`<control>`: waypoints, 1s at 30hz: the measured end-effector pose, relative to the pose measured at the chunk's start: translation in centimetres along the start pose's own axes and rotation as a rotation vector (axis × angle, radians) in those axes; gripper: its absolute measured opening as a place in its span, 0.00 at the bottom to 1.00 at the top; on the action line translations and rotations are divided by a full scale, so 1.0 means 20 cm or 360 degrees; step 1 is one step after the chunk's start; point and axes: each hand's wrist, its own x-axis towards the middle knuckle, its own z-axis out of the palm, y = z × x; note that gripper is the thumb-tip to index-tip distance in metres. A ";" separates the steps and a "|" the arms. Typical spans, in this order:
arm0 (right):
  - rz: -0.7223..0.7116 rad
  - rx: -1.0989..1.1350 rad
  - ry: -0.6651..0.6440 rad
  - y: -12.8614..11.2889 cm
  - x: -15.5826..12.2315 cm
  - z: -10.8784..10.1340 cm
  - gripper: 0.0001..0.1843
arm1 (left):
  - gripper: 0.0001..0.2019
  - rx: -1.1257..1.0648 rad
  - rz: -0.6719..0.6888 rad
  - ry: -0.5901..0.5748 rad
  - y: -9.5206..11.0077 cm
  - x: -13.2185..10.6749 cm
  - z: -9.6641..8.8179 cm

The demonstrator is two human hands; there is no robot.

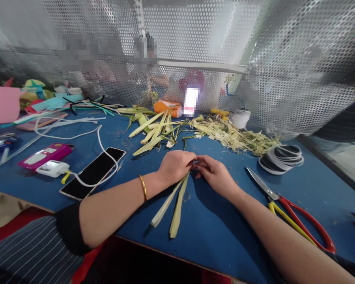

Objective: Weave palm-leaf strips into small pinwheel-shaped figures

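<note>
Pale green corn husk strips (179, 205) run from under my left hand (176, 165) toward the table's front edge, their two loose ends spread apart. My left hand is closed around their upper part, and a thin green piece sticks out beyond its knuckles. Close against its fingertips, my right hand (215, 175) is pinched; whatever lies between those fingers is hidden. Ahead of both hands lies a loose bunch of corn husks (152, 134). To the right, a heap of shredded husk (230, 134) covers part of the blue table (215, 228).
Scissors (272, 193) with red and yellow handles lie right of my right forearm, below a wound roll of white cord (281, 159). On the left are a dark phone (94, 171), a white cable (99, 138) and a magenta device (45, 156). A perforated metal screen (195, 35) closes the back.
</note>
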 end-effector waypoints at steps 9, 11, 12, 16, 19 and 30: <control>0.0129 0.0106 0.0109 0.05 0.02 -0.01 0.07 | 0.06 -0.0444 -0.0014 0.0119 0.01 0.01 -0.01; 0.0145 0.0098 0.0138 0.05 0.02 -0.01 0.07 | 0.06 -0.0498 -0.0011 0.0127 0.01 0.01 -0.02; 0.0152 0.0078 0.0149 0.05 0.02 -0.01 0.07 | 0.05 -0.0521 -0.0023 0.0129 0.01 0.01 -0.02; 0.0202 0.0014 0.0144 0.04 0.02 -0.02 0.09 | 0.05 -0.0575 -0.0111 0.0124 -0.01 0.02 -0.03; 0.0299 0.0058 0.0104 0.02 0.02 -0.04 0.10 | 0.04 -0.0606 -0.0184 0.0147 -0.03 0.03 -0.04; 0.0130 0.0145 0.0170 0.04 0.02 -0.01 0.13 | 0.05 -0.0599 0.0162 0.0347 0.00 0.01 -0.01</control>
